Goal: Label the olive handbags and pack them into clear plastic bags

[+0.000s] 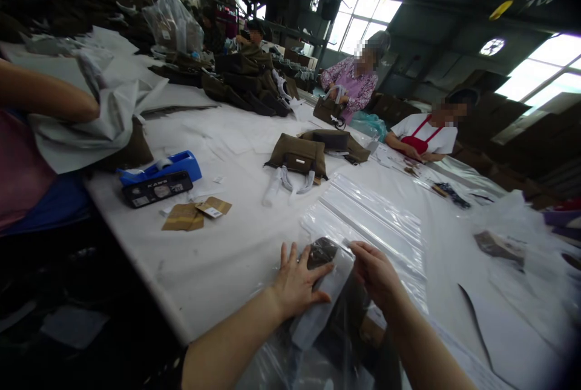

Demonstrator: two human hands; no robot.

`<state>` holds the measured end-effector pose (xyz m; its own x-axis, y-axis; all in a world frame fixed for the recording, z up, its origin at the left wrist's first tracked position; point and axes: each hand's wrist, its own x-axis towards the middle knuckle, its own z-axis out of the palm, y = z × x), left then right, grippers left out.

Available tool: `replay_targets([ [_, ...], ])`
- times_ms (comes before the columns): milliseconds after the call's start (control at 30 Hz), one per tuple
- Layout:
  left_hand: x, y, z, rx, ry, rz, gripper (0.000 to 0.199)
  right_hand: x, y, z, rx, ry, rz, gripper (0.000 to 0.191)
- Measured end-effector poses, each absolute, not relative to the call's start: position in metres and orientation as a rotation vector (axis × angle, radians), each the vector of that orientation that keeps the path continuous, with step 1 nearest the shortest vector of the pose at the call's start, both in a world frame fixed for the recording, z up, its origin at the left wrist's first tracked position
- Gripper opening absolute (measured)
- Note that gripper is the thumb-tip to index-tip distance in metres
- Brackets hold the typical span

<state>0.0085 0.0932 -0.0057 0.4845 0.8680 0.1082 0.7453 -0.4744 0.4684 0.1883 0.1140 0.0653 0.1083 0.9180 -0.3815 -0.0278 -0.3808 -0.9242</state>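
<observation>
A dark handbag in a clear plastic bag (336, 341) lies on the table in front of me. Over the handbag runs a whitish translucent wrap (320, 311). My left hand (297, 281) rests on the package with its fingers spread. At the package's far end, my right hand (374, 272) is closed in a pinch on what looks like the edge of the clear plastic bag. A stack of flat clear plastic bags (385, 220) lies just beyond my hands. A brown paper tag (374, 323) shows through the plastic beside my right forearm.
A blue tape dispenser (184, 165), a black phone (158, 189) and brown tags (184, 217) lie to the left. Olive handbags (297, 154) sit farther back. Co-workers stand at the left edge (27, 166) and along the far side (349, 84). Crumpled plastic (512, 226) lies right.
</observation>
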Motion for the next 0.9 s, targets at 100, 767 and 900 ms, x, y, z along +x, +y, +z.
replay_targets([
  [100, 0.009, 0.09, -0.015, 2.379, 1.473, 0.425, 0.071, 0.168, 0.13, 0.06, -1.753, -1.03, 1.429, 0.027],
  [767, 0.005, 0.114, -0.006, 2.551, 1.265, 0.732, 0.051, 0.168, 0.158, 0.034, -2.095, -1.161, 1.401, 0.016],
  [900, 0.011, 0.126, -0.011, 2.55, 1.196, 0.683, 0.057, 0.171, 0.161, 0.031, -2.105, -1.213, 1.426, 0.019],
])
